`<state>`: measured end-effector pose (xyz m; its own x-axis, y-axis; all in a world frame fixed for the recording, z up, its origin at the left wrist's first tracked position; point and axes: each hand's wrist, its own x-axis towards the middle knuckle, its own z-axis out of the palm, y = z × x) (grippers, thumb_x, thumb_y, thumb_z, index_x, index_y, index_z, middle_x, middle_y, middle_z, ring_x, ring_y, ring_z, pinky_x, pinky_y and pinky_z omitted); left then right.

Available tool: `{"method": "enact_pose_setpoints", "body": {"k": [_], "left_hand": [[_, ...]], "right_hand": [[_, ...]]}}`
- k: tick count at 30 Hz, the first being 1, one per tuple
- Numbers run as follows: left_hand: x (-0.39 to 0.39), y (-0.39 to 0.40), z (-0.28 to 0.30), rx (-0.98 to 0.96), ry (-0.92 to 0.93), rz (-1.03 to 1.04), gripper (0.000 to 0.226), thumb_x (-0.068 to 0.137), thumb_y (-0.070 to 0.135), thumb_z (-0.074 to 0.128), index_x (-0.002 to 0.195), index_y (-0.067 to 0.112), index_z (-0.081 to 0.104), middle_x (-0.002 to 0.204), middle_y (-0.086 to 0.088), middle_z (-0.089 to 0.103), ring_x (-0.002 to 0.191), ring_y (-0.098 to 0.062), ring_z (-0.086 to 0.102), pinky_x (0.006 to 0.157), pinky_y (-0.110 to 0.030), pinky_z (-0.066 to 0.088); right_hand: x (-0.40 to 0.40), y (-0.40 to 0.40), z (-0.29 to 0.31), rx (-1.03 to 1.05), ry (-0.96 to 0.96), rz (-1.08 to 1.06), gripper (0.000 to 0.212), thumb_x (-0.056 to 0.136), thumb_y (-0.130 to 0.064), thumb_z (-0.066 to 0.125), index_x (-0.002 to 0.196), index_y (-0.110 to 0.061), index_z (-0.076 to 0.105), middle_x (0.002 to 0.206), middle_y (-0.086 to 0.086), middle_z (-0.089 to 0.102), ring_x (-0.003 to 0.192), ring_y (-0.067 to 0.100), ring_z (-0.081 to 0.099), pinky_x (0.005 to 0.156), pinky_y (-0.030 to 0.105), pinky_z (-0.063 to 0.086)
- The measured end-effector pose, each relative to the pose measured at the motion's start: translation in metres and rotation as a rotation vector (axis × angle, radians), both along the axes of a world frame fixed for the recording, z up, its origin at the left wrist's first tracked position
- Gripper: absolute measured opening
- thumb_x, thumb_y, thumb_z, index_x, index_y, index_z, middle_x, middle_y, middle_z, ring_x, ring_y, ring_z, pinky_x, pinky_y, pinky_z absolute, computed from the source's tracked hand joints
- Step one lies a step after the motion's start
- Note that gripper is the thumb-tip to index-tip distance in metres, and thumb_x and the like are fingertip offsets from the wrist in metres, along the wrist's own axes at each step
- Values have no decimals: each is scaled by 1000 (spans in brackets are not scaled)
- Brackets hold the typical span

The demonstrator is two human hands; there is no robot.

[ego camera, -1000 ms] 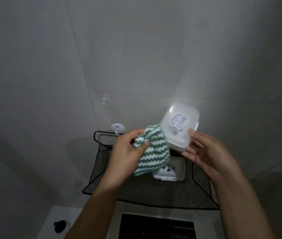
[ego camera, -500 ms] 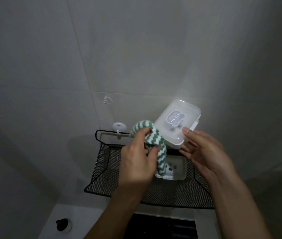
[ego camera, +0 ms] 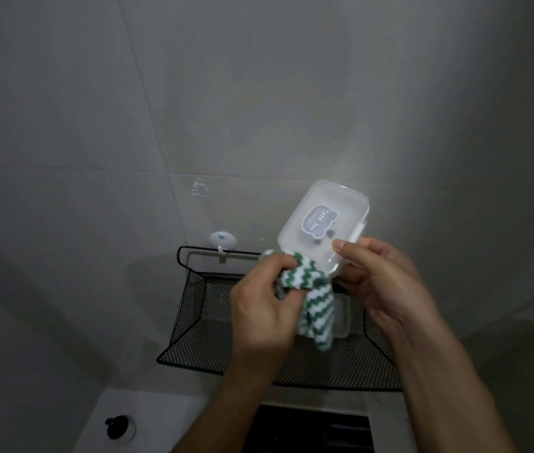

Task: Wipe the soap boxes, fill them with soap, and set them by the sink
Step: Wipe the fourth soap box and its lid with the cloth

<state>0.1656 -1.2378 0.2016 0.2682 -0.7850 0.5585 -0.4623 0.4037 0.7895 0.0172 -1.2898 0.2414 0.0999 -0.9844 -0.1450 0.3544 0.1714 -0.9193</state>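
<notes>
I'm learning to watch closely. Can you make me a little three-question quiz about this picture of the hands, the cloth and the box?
1. True or false: the left hand grips the green-and-white zigzag striped cloth.
2. Which hand holds the clear plastic soap box with the grey bear label? A left, B right.
3. Fill in: below the hands hangs a black wire mesh ____ on the wall.

Key: 1 true; 2 B; 3 basket.

Green/white zigzag cloth (ego camera: 316,299), clear soap box (ego camera: 321,223), black mesh basket (ego camera: 193,322).
</notes>
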Motion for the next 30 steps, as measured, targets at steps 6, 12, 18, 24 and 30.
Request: {"method": "enact_pose_setpoints", "body": {"k": [6, 12, 18, 24, 30], "left_hand": [[34, -13, 14, 90, 42, 54, 28, 81, 12, 73, 100, 31, 69, 99, 18, 70, 93, -5, 67, 82, -33, 56], [32, -6, 32, 7, -223, 5, 33, 86, 4, 71, 115, 19, 69, 111, 8, 58, 104, 2, 57, 91, -11, 42], [16, -3, 50, 15, -397, -95, 32, 88, 0, 66, 118, 11, 69, 113, 2, 57, 105, -11, 55, 90, -18, 44], [10, -4, 53, -10, -489, -141, 36, 86, 7, 70, 120, 15, 65, 112, 5, 64, 105, -12, 53, 90, -14, 37], [35, -23, 54, 31, -348, -30, 25, 84, 8, 73, 108, 15, 72, 106, 5, 64, 97, -5, 58, 87, -7, 37]], "right_hand": [[-6, 6, -7, 10, -26, 13, 26, 72, -15, 77, 92, -14, 61, 90, 17, 76, 79, 30, 75, 75, 48, 60], [-3, 6, -10, -57, -184, 44, 38, 77, -14, 71, 113, -10, 58, 110, 24, 73, 100, 42, 71, 78, 52, 61], [0, 5, -18, -125, -155, 54, 42, 79, -18, 71, 118, -16, 59, 111, 21, 73, 97, 37, 73, 72, 41, 61], [-1, 4, -22, -141, -104, 99, 41, 81, -20, 71, 121, -23, 66, 109, 18, 74, 94, 30, 74, 69, 37, 61], [-4, 4, -23, -156, -95, 121, 45, 80, -16, 73, 124, -20, 64, 114, 18, 73, 104, 39, 71, 79, 50, 61]]}}
